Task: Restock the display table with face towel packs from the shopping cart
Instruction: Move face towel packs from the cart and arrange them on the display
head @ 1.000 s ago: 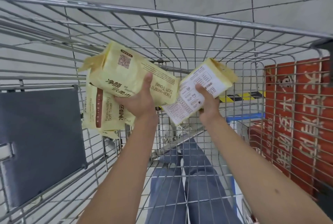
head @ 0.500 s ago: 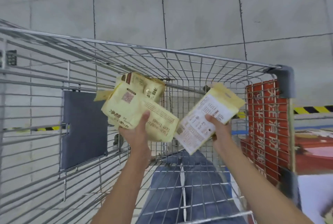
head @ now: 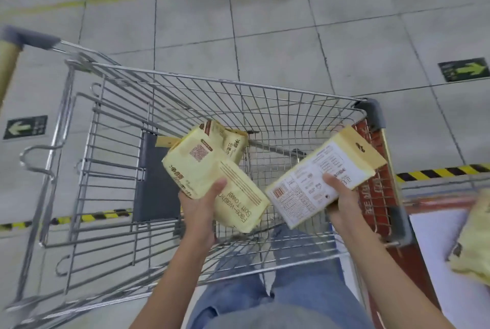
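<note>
Lifted higher than before, the stacked towel packs [head: 212, 177] and the single towel pack [head: 323, 177] hang over the shopping cart [head: 212, 81]. The left grip [head: 198, 212] curls round the stack, lying far-left to near-right, front up; the right grip [head: 342, 201] pinches the single one, near-left to far-right, label up.

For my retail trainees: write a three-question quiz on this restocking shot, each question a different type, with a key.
1. True or false: the right hand holds nothing.
2. Where does the loose yellow pack at the right edge lie? A in the shopping cart; B on the floor; C on the white display surface beside the cart.
3. Fill in: the front pack gripped by the left hand reads "Face-washing Soft ____".
Key: 1 false, it grips the barcode pack; 2 C; 3 Towel.
</note>
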`<state>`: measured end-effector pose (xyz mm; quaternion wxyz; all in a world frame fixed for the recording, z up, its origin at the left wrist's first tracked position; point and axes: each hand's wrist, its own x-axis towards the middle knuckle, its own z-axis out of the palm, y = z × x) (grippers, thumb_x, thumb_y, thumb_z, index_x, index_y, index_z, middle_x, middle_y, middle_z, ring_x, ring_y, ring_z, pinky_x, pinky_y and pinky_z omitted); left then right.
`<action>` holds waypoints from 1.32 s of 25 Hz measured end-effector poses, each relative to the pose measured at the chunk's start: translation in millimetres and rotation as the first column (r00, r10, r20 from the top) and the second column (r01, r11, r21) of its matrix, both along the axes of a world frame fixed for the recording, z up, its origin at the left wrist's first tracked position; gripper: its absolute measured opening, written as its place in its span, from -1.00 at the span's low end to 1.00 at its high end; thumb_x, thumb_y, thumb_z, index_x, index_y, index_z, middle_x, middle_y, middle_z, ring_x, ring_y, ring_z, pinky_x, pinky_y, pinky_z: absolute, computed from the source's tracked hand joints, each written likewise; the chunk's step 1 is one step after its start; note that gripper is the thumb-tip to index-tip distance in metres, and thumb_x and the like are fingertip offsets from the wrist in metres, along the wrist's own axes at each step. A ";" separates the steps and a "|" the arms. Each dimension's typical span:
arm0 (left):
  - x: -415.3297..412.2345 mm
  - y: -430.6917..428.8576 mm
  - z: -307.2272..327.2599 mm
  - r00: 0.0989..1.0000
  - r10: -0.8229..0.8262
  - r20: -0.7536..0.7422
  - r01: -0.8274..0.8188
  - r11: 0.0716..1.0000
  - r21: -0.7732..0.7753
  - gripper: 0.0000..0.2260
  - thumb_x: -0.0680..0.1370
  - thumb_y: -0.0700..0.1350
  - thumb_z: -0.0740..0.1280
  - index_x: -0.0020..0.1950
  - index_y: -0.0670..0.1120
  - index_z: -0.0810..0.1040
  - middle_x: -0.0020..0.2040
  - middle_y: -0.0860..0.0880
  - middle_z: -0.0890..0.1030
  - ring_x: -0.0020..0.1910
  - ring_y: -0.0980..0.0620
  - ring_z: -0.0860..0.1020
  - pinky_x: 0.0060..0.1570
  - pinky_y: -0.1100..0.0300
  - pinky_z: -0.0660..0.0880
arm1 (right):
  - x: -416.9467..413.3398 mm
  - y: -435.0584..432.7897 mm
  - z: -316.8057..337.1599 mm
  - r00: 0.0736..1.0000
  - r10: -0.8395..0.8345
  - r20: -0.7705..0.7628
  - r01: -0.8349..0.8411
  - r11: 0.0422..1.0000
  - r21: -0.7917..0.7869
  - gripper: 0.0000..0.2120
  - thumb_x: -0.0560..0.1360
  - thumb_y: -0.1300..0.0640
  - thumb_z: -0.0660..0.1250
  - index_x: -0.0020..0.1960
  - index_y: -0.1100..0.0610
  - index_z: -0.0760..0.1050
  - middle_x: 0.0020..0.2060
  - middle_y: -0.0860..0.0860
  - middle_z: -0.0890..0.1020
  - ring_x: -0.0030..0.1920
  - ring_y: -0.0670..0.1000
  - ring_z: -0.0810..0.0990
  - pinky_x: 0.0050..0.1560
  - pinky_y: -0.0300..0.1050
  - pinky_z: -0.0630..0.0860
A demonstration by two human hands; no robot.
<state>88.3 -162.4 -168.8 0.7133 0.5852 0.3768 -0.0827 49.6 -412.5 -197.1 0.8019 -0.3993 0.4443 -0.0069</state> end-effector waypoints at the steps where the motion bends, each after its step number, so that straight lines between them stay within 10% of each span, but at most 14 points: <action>1: -6.0 4.3 6.3 0.999 -0.030 0.022 0.030 0.999 -0.020 -0.07 0.00 0.01 0.59 0.31 -0.06 0.31 0.10 0.07 0.62 0.02 0.13 0.61 0.00 0.10 0.56 | -14.0 5.9 8.5 0.999 -0.031 0.039 0.032 0.999 -0.011 -0.42 0.31 0.23 0.41 0.33 0.13 0.42 0.20 0.07 0.60 0.17 0.11 0.59 0.06 0.12 0.55; 13: -75.7 1.6 86.2 0.835 -0.487 0.255 0.546 0.793 -0.271 -0.22 0.15 -0.07 0.53 0.36 -0.08 0.41 0.16 -0.04 0.64 0.08 -0.01 0.63 0.00 0.02 0.58 | -205.5 62.8 118.7 0.741 -0.551 0.383 0.594 0.805 0.009 -0.49 0.49 0.21 0.22 0.44 0.12 0.32 0.31 0.14 0.51 0.29 0.18 0.50 0.27 0.26 0.39; 20: -172.5 -51.0 90.9 0.544 -0.780 0.309 0.835 0.465 -0.295 -0.43 0.21 -0.13 0.54 0.20 0.00 0.52 0.04 0.00 0.69 -0.03 0.00 0.67 -0.27 0.08 0.61 | -363.1 95.1 96.4 0.448 -0.840 0.308 0.854 0.504 0.132 -0.60 0.55 0.24 0.14 0.36 0.03 0.40 0.28 0.12 0.54 0.28 0.18 0.49 0.18 0.23 0.44; 25: -279.2 -82.5 86.7 0.319 -0.904 0.286 0.929 0.239 -0.281 -0.37 0.20 -0.07 0.54 0.25 0.01 0.51 0.14 -0.04 0.66 0.07 -0.05 0.64 -0.06 -0.05 0.61 | -485.7 127.5 82.5 0.207 -0.935 0.287 0.942 0.270 0.200 -0.60 0.47 0.24 0.22 0.28 0.01 0.47 0.15 0.07 0.64 0.11 0.10 0.63 -0.03 0.10 0.62; 33: -429.0 -108.1 74.3 0.223 -0.967 0.125 0.913 0.163 -0.374 -0.45 0.32 -0.01 0.41 0.32 0.02 0.48 0.16 -0.03 0.65 0.11 -0.04 0.61 -0.10 0.00 0.61 | -638.4 171.2 64.4 0.026 -0.980 0.195 0.979 0.064 0.195 -0.43 0.41 0.20 0.22 0.43 0.12 0.32 0.27 0.17 0.53 0.27 0.22 0.49 0.23 0.31 0.38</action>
